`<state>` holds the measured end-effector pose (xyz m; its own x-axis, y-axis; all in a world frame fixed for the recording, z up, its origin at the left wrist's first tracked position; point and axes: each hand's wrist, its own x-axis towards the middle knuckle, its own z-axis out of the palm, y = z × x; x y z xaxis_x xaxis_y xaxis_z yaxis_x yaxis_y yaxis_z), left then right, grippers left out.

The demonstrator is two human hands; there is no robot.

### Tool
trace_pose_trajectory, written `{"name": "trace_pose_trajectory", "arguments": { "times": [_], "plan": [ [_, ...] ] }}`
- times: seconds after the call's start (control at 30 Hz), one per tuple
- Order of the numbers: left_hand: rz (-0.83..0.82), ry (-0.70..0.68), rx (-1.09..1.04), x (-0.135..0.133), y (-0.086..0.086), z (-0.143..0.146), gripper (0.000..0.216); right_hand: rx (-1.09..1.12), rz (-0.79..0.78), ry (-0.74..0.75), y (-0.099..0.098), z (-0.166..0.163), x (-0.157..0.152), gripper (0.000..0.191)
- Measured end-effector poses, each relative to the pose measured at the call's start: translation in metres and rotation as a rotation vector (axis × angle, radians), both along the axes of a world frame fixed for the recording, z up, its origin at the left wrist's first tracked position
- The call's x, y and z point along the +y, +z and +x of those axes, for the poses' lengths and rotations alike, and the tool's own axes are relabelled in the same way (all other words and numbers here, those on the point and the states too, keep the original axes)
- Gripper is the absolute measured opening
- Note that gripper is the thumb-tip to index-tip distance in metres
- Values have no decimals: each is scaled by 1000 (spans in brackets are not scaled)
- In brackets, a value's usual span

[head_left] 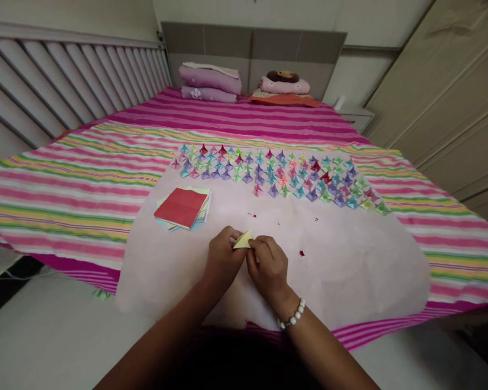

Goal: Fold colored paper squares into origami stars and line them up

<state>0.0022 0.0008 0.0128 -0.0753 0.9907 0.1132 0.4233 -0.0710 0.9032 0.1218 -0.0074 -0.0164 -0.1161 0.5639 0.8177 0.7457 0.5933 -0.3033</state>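
A small piece of folded pale yellow paper point(243, 240) is held between both hands, above a large pale sheet point(350, 271) spread on the bed. My left hand point(223, 253) grips its left side, fingers curled. From the right, my right hand point(269, 262) pinches the other end between thumb and fingers. A stack of square coloured paper point(181, 207), red on top, lies to the left beyond my left hand. Several rows of small folded paper figures point(273, 189) in many colours stand across the far part of the sheet.
Small dark red scraps point(301, 253) dot the sheet. Under it lies a striped bedspread point(65, 195). Folded purple bedding point(210, 81) and a pink pile point(284, 85) rest by the headboard point(228, 43). A slatted rail point(73, 81) runs along the left.
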Motion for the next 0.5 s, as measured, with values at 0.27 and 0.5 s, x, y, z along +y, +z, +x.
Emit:
{"name": "trace_pose_trajectory", "arguments": {
  "times": [0.27, 0.5],
  "plan": [
    [-151, -127, -77, 6, 1, -9, 34, 412, -377, 103, 7, -1, 3, 13],
    [-113, -179, -162, 3, 3, -11, 40, 772, -730, 176, 1, 5, 9, 14]
  ]
}}
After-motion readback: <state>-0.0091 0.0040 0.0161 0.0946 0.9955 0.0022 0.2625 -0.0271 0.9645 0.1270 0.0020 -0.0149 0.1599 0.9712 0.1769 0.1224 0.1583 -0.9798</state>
